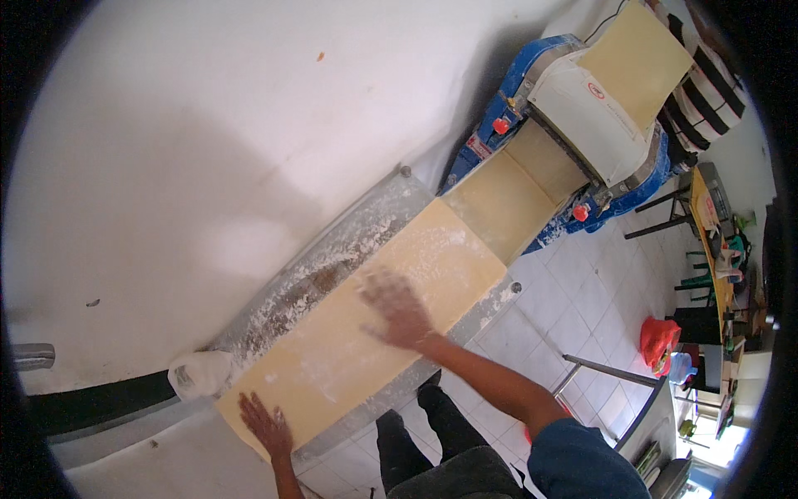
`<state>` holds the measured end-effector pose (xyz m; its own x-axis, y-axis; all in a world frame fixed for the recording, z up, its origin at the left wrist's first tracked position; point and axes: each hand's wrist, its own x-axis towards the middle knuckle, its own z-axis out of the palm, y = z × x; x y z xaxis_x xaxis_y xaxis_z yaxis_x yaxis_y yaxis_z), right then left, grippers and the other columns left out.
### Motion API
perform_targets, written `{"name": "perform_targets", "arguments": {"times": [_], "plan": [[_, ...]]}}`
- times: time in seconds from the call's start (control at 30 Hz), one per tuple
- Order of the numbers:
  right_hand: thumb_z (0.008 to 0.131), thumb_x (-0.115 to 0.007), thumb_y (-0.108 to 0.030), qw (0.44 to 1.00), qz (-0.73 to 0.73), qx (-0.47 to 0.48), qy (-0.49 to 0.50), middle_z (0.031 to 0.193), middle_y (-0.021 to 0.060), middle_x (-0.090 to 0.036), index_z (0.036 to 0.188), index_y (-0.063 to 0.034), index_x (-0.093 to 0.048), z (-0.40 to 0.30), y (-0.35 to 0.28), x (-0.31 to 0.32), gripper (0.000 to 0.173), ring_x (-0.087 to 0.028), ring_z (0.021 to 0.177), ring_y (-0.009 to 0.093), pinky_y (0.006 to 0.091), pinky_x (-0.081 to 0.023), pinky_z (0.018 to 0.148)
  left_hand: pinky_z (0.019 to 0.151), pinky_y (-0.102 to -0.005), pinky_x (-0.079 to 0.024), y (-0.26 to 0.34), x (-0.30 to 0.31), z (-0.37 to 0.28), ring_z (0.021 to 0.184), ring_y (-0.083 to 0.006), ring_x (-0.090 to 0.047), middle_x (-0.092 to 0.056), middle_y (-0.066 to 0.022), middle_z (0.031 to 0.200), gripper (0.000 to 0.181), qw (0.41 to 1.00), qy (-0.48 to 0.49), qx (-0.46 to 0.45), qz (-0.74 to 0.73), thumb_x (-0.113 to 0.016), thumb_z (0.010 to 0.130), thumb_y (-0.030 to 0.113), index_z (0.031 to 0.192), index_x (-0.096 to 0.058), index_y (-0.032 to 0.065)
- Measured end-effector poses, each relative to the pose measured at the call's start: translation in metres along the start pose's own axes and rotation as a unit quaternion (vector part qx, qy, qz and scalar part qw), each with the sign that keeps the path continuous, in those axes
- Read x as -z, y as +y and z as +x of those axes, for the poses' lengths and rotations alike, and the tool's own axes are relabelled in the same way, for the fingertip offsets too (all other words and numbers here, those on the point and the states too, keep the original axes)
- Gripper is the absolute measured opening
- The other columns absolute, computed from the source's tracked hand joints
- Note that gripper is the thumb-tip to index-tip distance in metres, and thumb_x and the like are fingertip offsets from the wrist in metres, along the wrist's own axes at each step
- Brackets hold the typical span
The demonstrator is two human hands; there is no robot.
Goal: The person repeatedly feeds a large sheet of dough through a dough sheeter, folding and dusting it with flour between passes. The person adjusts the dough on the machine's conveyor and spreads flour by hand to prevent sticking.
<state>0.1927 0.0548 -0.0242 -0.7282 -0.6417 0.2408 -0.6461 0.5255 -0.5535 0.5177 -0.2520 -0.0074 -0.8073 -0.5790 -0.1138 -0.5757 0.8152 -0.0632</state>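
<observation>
A long yellowish dough sheet lies flat on a grey metal table, with white flour streaked over it. My left hand rests with fingers apart on the sheet's near left end. Over the sheet's middle, my right hand is spread palm down and blurred; I cannot tell whether it touches the dough. Neither hand holds anything. The far end of the sheet meets the pale feed tray of a blue dough sheeter. Another dough piece lies over the machine's white cover.
Loose flour lies along the table's wall side. A white bag sits at its left end. Beyond the machine stands a person in a striped shirt. A metal frame and a red plastic bag are on the right, over the tiled floor.
</observation>
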Motion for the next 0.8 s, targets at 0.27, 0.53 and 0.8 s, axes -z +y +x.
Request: {"name": "perform_targets", "arguments": {"times": [0.27,0.53,0.8], "plan": [[0.093,-0.056,-0.056,0.935,-0.315,-0.14,0.078,0.163,0.0202,-0.023,0.152,-0.009,-0.039,0.011,0.144,0.076,0.077,-0.018,0.149,0.046,0.0591,-0.013,0.121,0.122,-0.0539,-0.008,-0.048,-0.002,-0.022,0.153,-0.0368,-0.011,-0.015,-0.0181,0.166,0.069,0.998,0.03,0.055,-0.005,-0.047,0.102,0.036,0.159,-0.021,0.0072],[0.091,-0.06,-0.051,0.999,-0.02,-0.039,-0.01,0.158,0.024,-0.029,0.145,-0.0019,-0.044,0.023,-0.119,-0.117,0.075,-0.022,0.149,0.042,0.0582,-0.012,0.121,0.121,-0.0555,-0.009,-0.052,-0.003,-0.019,0.152,-0.0412,-0.01,-0.012,-0.0204,0.166,0.068,0.997,0.044,0.017,-0.059,-0.044,0.103,0.038,0.158,-0.022,0.0043],[0.092,-0.059,-0.051,0.975,-0.199,-0.099,-0.005,0.162,0.0249,-0.021,0.153,-0.0027,-0.035,0.008,-0.131,-0.103,0.081,-0.016,0.149,0.047,0.0602,-0.011,0.12,0.119,-0.0576,-0.011,-0.109,-0.023,-0.069,0.151,-0.044,-0.01,-0.011,-0.0269,0.164,0.072,0.967,0.051,0.022,-0.247,-0.038,0.105,0.047,0.158,-0.02,0.0027]]}}
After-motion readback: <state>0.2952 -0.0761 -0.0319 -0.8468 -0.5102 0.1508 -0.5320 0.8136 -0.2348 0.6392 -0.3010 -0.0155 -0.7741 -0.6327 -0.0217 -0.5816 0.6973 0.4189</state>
